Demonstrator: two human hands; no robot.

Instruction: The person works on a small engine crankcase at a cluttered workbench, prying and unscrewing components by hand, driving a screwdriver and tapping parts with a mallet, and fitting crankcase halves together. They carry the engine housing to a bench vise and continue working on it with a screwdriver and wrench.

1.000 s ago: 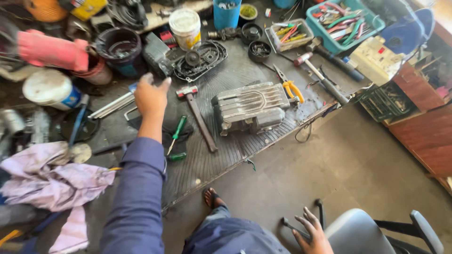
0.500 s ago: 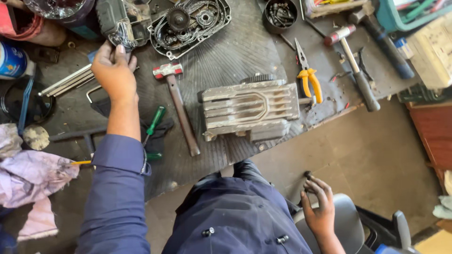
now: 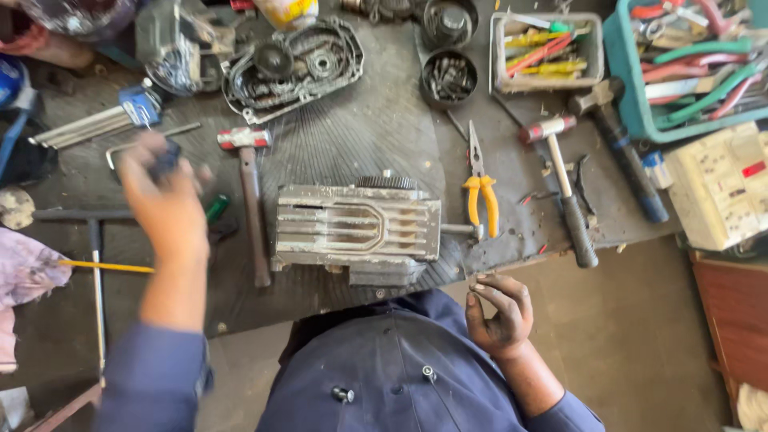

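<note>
A small dark object (image 3: 166, 158), too blurred to tell what it is, sits in the fingers of the left hand (image 3: 164, 210), which is raised over the left part of the black rubber mat (image 3: 360, 144) and closed around it; the hand itself is smeared by motion. Just right of that hand lies a hammer with a red and silver head (image 3: 248, 200), its handle pointing toward the person, and the green handle of a screwdriver (image 3: 216, 208) shows between hand and hammer. Up and left of the hand lies a set of hex keys in a blue holder (image 3: 104, 120). The right hand (image 3: 500, 314) hangs empty near the mat's front edge, fingers loosely curled and greasy, touching nothing, well apart from the left. Between the two hands, in the middle of the mat, rests a ribbed grey metal engine casing (image 3: 356, 228). Just beside its right end lie pliers with yellow handles (image 3: 480, 188), and further right a second hammer (image 3: 564, 192) with a black grip. Behind the casing sits an open engine cover (image 3: 292, 68) with gears, a round tin of bolts (image 3: 450, 78), a tray of screwdrivers (image 3: 544, 50) and a teal crate of tools (image 3: 688, 64).
</note>
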